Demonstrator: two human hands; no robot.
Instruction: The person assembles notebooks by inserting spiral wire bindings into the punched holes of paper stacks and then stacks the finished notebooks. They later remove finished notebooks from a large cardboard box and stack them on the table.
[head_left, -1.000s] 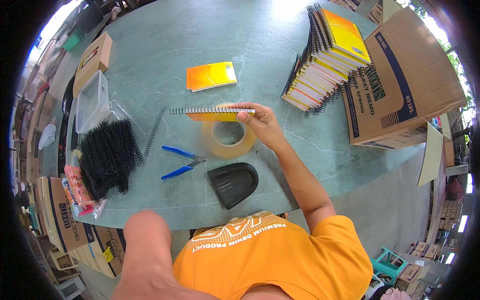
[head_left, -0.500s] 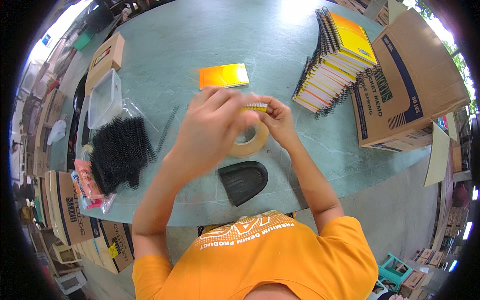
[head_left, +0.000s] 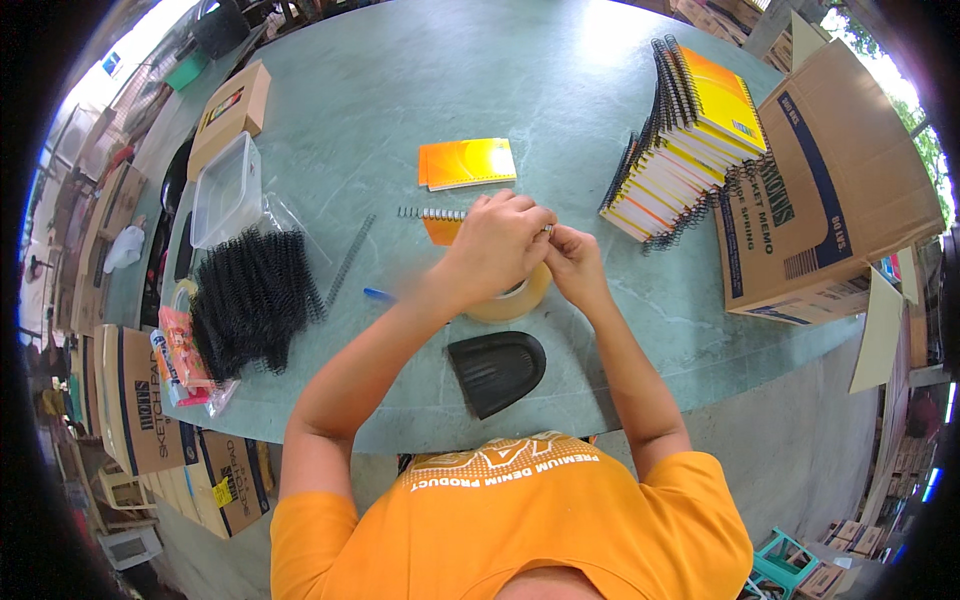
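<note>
- Since the first frame, the left grip [head_left: 503,240] has come in from the near left of the tape roll [head_left: 540,292]; it is now over the roll's far side, where only the right grip [head_left: 577,258] showed before.
- Half a second ago the left grip was blurred; now it is sharper, and the two sets of fingertips meet just beyond the roll.
- The blue-handled pliers [head_left: 378,294], in plain sight left of the roll in the first frame, now show only one handle's end past the left forearm.
- The spiral notebook [head_left: 441,229] is just beyond the roll, its orange cover and black coil [head_left: 412,212] sticking out left from under the left grip.
- The right grip is narrow, thumb and fingers pinched at the notebook's right end.
- The left grip has curled fingers over the coil; whether they are closed on it I cannot tell.
- On the counter [head_left: 370,110], yellow-orange pads [head_left: 467,163] lie beyond the roll, a black rounded piece [head_left: 497,372] on its near side, a heap of black coils [head_left: 255,305] well to its left.
</note>
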